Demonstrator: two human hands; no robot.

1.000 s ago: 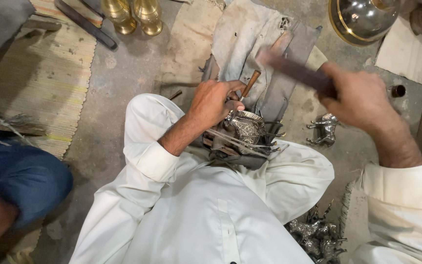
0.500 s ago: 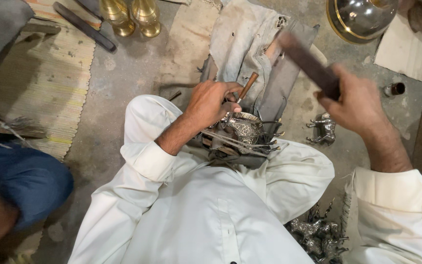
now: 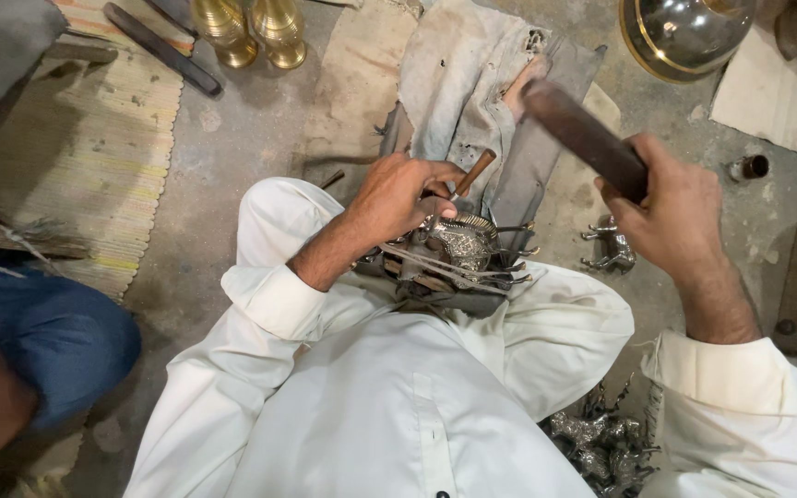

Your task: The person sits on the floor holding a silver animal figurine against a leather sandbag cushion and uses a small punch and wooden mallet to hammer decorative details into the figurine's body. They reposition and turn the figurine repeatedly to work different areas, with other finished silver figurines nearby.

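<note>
A wooden-handled punch (image 3: 474, 172) is pinched in the left hand (image 3: 397, 195), its tip set on the silver metal piece (image 3: 461, 242) held at the lap. A dark wooden bar (image 3: 581, 136) is clamped in the raised right hand (image 3: 671, 207), above the floor (image 3: 242, 148).

The left hand (image 3: 397, 195) hides the tool's (image 3: 474, 171) tip.
</note>
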